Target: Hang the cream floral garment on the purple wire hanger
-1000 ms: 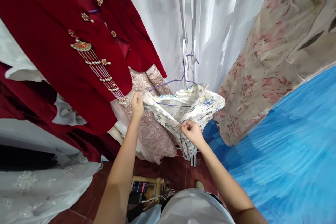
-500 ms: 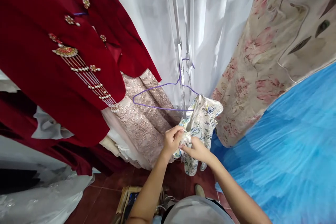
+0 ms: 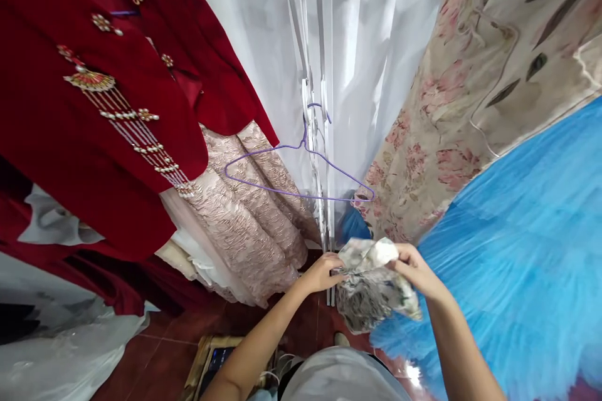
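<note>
1. Left hand [image 3: 324,272]: half curled, thumb and fingers apart in a loose C, tips touching the near edge of the flowered garment [image 3: 364,304]; whether it pinches the cloth, I cannot tell.
2. Right hand [image 3: 416,269]: thumb and fingers closed on the garment's pale upper edge, level with the left hand.
3. Between the two hands, the garment hangs bunched and rumpled, its lower part below the fingers.
4. As far as it shows, the garment is fully off the purple hanger [image 3: 301,195], which hangs above the left hand by the white posts [image 3: 325,150]; the cloth is neither folded nor set down.
5. Below the hands lies a red-brown tiled floor [image 3: 164,357]; beneath the left forearm, a wooden box [image 3: 195,369] with a dark phone-like thing.
6. Left of the left hand: a pink skirt [image 3: 244,219] and a red jacket [image 3: 179,100].
7. Right of the right hand: blue netting [image 3: 512,244], with a beige flowered dress [image 3: 423,144] above.
8. Beyond the hands: a white curtain [image 3: 254,25].
</note>
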Action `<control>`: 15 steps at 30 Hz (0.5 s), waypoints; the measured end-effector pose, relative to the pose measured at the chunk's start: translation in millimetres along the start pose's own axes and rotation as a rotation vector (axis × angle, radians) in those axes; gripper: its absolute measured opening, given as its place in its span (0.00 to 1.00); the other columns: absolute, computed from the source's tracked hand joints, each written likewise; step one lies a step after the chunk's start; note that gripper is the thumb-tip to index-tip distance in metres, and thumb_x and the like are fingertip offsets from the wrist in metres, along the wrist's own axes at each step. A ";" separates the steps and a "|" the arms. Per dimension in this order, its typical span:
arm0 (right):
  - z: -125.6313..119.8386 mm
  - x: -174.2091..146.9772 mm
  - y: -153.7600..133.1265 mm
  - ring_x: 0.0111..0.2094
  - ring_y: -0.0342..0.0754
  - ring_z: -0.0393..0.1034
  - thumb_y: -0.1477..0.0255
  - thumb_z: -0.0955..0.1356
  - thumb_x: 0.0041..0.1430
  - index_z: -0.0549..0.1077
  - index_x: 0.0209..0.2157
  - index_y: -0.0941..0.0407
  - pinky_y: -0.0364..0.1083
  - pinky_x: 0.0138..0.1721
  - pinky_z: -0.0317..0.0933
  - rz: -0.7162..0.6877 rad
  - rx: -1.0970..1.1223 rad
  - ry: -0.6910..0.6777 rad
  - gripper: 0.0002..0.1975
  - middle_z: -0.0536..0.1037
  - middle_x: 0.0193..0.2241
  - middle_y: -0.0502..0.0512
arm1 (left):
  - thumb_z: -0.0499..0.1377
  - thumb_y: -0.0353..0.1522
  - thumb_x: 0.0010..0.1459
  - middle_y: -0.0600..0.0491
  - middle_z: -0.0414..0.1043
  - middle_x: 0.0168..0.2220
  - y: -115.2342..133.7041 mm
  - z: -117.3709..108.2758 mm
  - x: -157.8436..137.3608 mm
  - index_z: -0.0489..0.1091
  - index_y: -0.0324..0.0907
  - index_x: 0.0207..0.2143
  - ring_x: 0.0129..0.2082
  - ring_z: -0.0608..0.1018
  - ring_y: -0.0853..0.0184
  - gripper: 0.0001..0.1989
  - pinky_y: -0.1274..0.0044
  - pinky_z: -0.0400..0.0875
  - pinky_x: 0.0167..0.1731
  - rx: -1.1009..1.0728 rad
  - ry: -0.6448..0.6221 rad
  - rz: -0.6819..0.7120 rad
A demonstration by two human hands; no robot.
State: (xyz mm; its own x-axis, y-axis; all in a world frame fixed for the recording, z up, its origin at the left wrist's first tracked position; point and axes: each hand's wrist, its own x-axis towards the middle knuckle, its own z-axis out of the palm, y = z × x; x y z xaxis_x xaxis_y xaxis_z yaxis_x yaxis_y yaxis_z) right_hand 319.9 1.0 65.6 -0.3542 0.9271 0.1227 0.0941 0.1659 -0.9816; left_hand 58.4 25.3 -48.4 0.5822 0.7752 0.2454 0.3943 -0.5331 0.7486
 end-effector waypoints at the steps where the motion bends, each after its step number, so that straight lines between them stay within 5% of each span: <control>1: -11.5 4.1 -2.3 0.22 0.46 0.62 0.63 0.72 0.49 0.74 0.21 0.57 0.43 0.24 0.56 -0.006 0.026 0.069 0.12 0.72 0.19 0.50 | 0.62 0.44 0.59 0.52 0.71 0.28 -2.8 -3.4 -4.8 0.71 0.41 0.28 0.34 0.75 0.61 0.15 0.69 0.70 0.44 -0.031 0.025 -0.067; 5: -58.1 44.2 -26.7 0.19 0.45 0.59 0.66 0.75 0.38 0.75 0.17 0.55 0.43 0.22 0.54 -0.149 0.052 0.398 0.09 0.71 0.15 0.50 | 0.63 0.48 0.56 0.57 0.60 0.24 1.5 -40.8 -27.5 0.65 0.40 0.24 0.26 0.65 0.69 0.22 0.78 0.62 0.28 -0.246 0.178 -0.296; 7: -73.2 77.5 -43.8 0.19 0.45 0.59 0.68 0.74 0.35 0.74 0.16 0.54 0.43 0.22 0.53 -0.234 0.039 0.437 0.07 0.70 0.15 0.50 | 0.64 0.50 0.55 0.58 0.58 0.24 13.4 -67.4 -37.1 0.63 0.40 0.24 0.26 0.64 0.70 0.24 0.79 0.59 0.26 -0.326 0.270 -0.332; 11: -73.3 151.1 -71.9 0.19 0.44 0.60 0.67 0.75 0.36 0.72 0.16 0.54 0.43 0.21 0.53 -0.230 0.043 0.336 0.10 0.70 0.16 0.48 | 0.65 0.51 0.54 0.55 0.64 0.28 42.7 -114.7 -49.0 0.68 0.39 0.29 0.29 0.68 0.68 0.23 0.78 0.63 0.28 -0.328 0.351 -0.281; 15: -46.4 195.0 -87.7 0.21 0.46 0.68 0.63 0.79 0.38 0.77 0.26 0.56 0.43 0.23 0.61 -0.025 0.113 0.026 0.15 0.78 0.22 0.51 | 0.63 0.46 0.56 0.47 0.71 0.41 46.7 -147.9 -60.2 0.71 0.40 0.37 0.41 0.74 0.59 0.18 0.72 0.71 0.40 -0.211 0.444 -0.177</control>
State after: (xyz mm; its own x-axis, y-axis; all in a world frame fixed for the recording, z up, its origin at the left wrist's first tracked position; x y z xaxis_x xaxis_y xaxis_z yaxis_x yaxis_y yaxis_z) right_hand 285.7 182.8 182.3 -0.3313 0.9316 0.1499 -0.0201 0.1518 -0.9882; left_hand -63.5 3.9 62.9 0.1443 0.9407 0.3070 0.2808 -0.3364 0.8989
